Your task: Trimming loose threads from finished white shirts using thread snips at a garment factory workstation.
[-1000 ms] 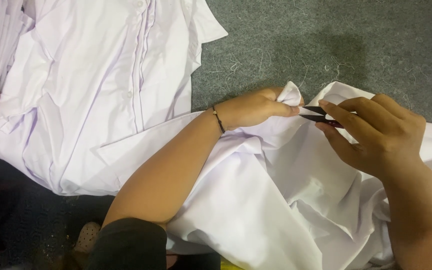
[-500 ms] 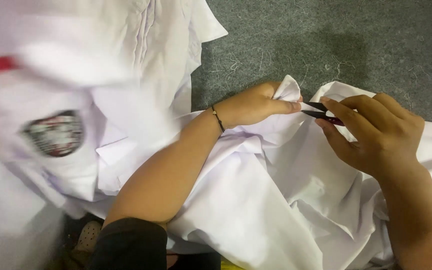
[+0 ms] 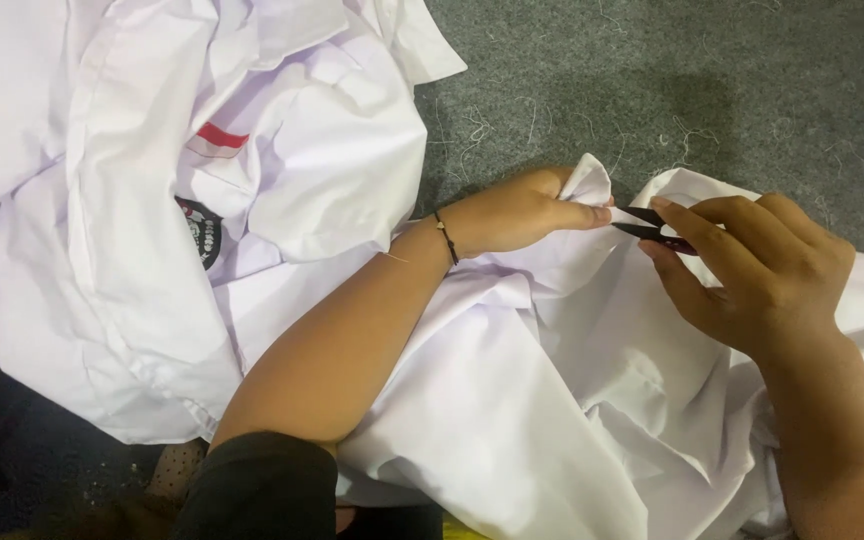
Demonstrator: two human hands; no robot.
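White cloth fills the head view: a white garment (image 3: 552, 400) lies bunched across the person's lap and onto the grey carpet floor (image 3: 712, 80). The left hand (image 3: 522, 210) has its grip closed, pinching a folded edge of this garment near its top. The right hand (image 3: 752, 270) has its grip closed around small black thread snips (image 3: 657, 228), blades almost touching the pinched fold. To the left lies a pile of white shirts (image 3: 202, 200) (one bears a badge and red strip).
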